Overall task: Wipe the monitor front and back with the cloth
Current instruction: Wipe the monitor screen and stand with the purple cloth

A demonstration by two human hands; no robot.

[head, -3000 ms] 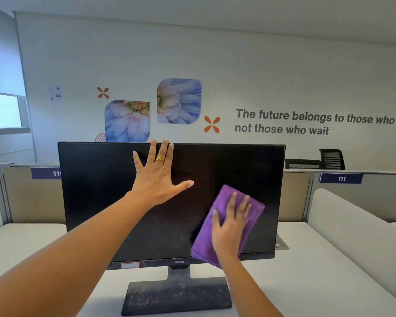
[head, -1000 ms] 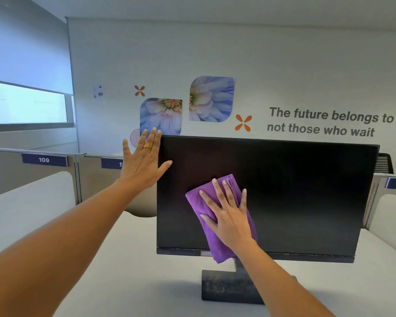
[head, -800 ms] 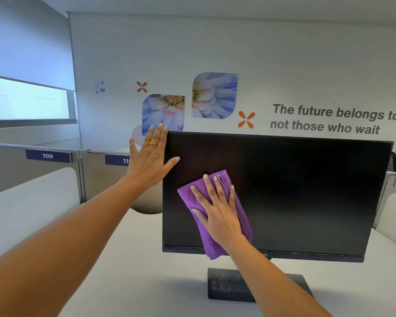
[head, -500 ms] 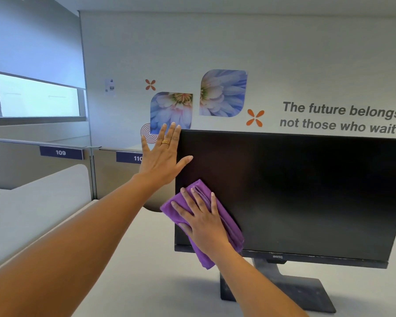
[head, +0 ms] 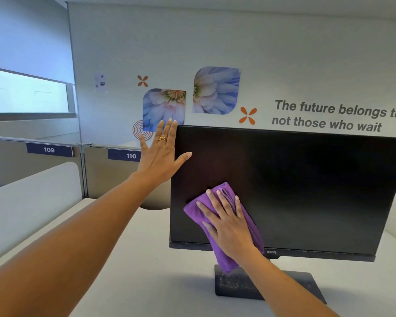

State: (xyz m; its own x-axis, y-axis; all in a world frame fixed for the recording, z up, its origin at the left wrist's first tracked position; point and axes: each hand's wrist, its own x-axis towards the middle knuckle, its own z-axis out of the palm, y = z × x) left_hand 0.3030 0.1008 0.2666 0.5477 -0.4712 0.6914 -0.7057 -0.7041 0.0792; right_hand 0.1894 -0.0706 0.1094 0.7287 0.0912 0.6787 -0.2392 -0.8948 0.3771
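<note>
Front-wipe stage, judged under way. Monitor [head: 306, 191] upright on stand, centre-right of frame. Right hand [head: 230, 227] flat, fingers spread, pressing purple cloth [head: 249, 227] against lower-left of screen, cloth hanging past the bottom bezel. Left hand [head: 161, 154] open, fingers together, bracing upper-left corner, thumb across the screen face. Cleanliness of screen not discernible. Back panel out of sight; rear wipe judged outstanding.

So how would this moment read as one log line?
step: wiping front | right hand: flat on folded purple cloth, lower left of black flat-screen monitor | left hand: bracing upper-left edge | back: not visible
</note>
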